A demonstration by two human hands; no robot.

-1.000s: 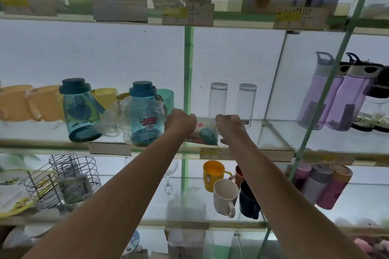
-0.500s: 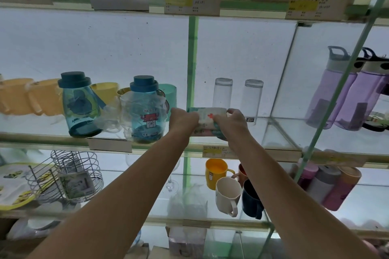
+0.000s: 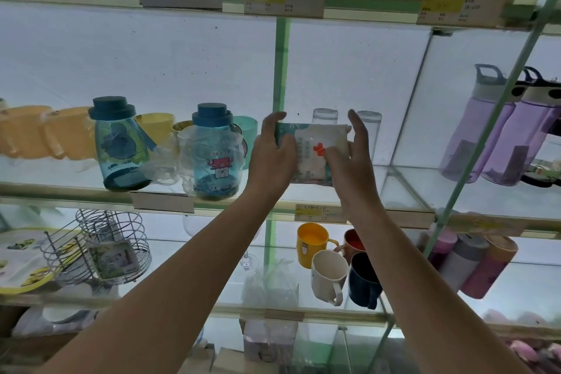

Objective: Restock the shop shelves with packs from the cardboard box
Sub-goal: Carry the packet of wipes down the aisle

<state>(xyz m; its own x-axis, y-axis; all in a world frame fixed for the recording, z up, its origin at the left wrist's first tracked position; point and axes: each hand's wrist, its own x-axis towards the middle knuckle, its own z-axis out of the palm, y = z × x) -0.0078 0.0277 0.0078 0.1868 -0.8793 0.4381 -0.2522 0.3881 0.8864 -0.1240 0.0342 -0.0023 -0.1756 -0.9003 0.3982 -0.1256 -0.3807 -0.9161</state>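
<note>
A soft white and teal pack [image 3: 315, 146] with a red cross mark stands nearly upright over the middle glass shelf [image 3: 403, 188]. My left hand [image 3: 273, 155] grips its left edge, fingers curled over the top corner. My right hand [image 3: 349, 152] holds the right edge, thumb on the front and fingers up behind it. Whether the pack's bottom touches the glass is hidden by my hands. The cardboard box is out of view.
Left of the pack stand two blue bottles [image 3: 215, 152], one in loose plastic wrap, and orange cups [image 3: 27, 130]. Two clear glasses [image 3: 368, 127] stand behind it, purple bottles [image 3: 485, 127] to the right. Mugs [image 3: 329, 276] and a wire rack [image 3: 100, 252] sit on the shelf below.
Both hands have tipped the pack from lying low at the shelf front up to standing, raising it a little. My view has moved closer to the shelf.
</note>
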